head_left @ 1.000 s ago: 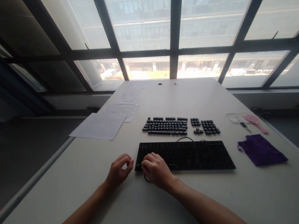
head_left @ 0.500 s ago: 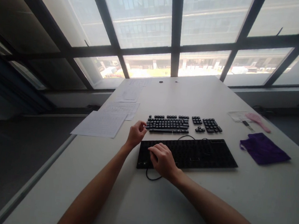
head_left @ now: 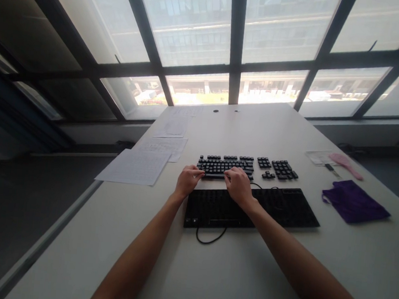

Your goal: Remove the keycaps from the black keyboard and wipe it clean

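Loose black keycaps lie in keyboard-like rows on the white table. In their front row is a long space bar keycap. My left hand is closed in a pinch at its left end. At its right end, my right hand is closed too, thumb and fingertips together. The fingers partly hide where they touch it. Under my wrists lies a black keyboard base, mostly bare, with a couple of small keycaps at its front left corner. A cable loops out from its front edge.
Sheets of paper lie on the left. Smaller keycap groups, including a number-pad block, sit right of the main rows. Farther right are a purple cloth pouch, a pink hairbrush and a small tool.
My right hand has moved from above the left part of the keyboard base forward and right to the front keycap row. My left hand has shifted slightly right and forward against the row.
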